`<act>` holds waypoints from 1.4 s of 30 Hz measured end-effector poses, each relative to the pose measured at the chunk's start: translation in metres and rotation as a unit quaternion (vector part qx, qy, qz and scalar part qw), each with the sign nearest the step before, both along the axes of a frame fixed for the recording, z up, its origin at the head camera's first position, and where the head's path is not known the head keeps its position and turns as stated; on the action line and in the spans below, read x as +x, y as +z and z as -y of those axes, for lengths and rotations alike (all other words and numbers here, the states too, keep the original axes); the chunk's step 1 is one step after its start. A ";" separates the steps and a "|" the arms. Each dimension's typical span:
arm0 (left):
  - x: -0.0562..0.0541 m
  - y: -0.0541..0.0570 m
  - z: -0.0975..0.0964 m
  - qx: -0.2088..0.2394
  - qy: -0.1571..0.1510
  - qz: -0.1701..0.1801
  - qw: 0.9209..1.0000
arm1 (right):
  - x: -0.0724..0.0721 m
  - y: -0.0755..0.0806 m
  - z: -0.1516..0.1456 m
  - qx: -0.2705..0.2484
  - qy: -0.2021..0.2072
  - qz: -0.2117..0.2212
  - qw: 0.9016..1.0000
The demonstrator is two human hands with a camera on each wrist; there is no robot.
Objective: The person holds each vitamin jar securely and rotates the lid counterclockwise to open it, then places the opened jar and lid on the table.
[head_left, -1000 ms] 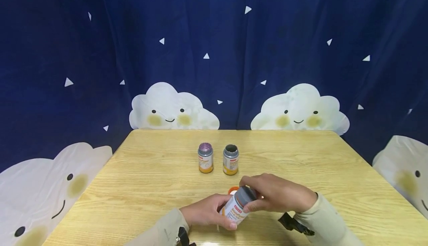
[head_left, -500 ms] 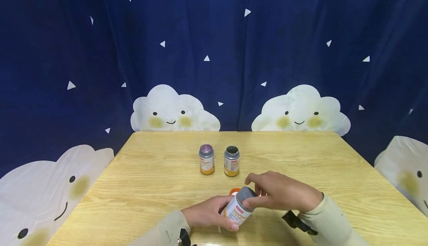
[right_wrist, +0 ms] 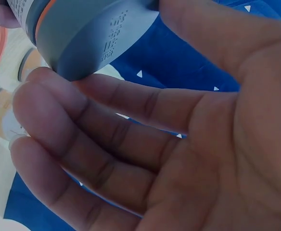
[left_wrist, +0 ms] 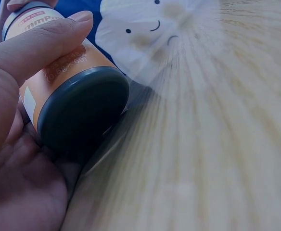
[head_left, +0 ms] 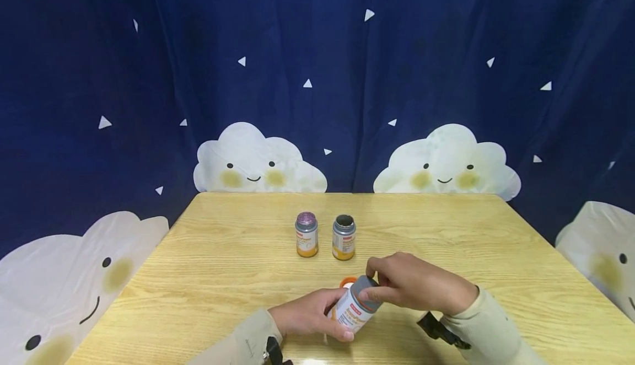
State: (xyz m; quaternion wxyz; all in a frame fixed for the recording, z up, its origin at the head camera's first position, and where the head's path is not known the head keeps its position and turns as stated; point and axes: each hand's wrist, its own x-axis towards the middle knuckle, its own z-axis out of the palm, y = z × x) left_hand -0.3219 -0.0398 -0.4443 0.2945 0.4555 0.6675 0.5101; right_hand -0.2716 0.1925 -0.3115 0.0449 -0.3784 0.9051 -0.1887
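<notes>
My left hand point(head_left: 310, 314) grips a tilted supplement bottle point(head_left: 349, 315) with a white and orange label. Its grey base point(left_wrist: 85, 108) faces the left wrist camera, while the thumb lies across the label. The bottle's grey cap point(right_wrist: 97, 43) points up and to the right. My right hand point(head_left: 421, 285) pinches this cap between thumb and index finger. In the right wrist view, the other fingers are bent beneath the cap. A thin orange band shows where cap meets bottle. Behind the bottle, an orange ring-shaped item point(head_left: 348, 282) with a white middle is partly hidden.
Two similar bottles without caps stand upright farther back on the wooden table point(head_left: 238, 243): one with a purple top point(head_left: 306, 238), one with a dark top point(head_left: 344, 241). A blue curtain point(head_left: 317, 51) with clouds hangs behind the table's far edge.
My right fingers loosened on the cap about half a second ago, the index finger lifting, and now pinch it again. The held bottle has shifted slightly to the right.
</notes>
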 end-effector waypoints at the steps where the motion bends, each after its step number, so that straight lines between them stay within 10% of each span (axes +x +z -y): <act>1: 0.000 0.000 0.000 -0.001 0.000 -0.001 1.000 | 0.000 0.000 0.000 0.001 -0.001 0.000 1.000; 29: 0.000 0.001 0.003 -0.006 0.003 0.000 1.000 | 0.004 0.007 -0.002 -0.011 0.053 0.009 0.998; 42: 0.000 0.001 0.000 0.000 -0.006 0.005 1.000 | 0.005 0.006 -0.001 0.001 -0.033 -0.044 0.998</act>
